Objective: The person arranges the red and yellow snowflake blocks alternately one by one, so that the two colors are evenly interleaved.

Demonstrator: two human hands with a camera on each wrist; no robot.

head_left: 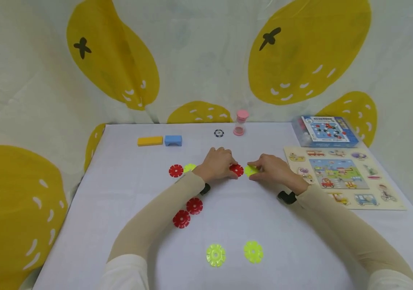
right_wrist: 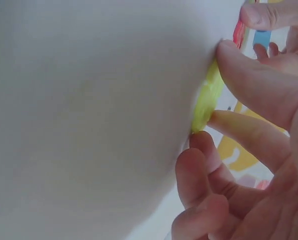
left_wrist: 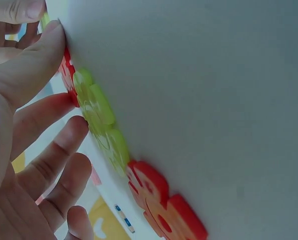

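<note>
In the head view my left hand [head_left: 216, 164] pinches a red flower-shaped plastic disc [head_left: 237, 170] between thumb and index finger, flat on the table. Just right of it, my right hand [head_left: 273, 170] pinches a yellow-green disc [head_left: 251, 170] by its edges; a narrow gap parts the two discs. Another red disc [head_left: 176, 170] and a yellow-green disc [head_left: 189, 167] lie left of my left hand, which partly covers the latter. The left wrist view shows this row edge-on, with a yellow-green disc [left_wrist: 101, 117] beside my loosely bent other fingers.
Two red discs [head_left: 194, 206] lie under my left forearm, and two yellow-green discs [head_left: 215, 255] nearer the front. At the back are a yellow block [head_left: 150, 141], a blue block [head_left: 173, 140], a chip [head_left: 219, 133] and a pink hourglass [head_left: 240, 123]. A puzzle board [head_left: 384, 177] and box [head_left: 302, 135] stand right.
</note>
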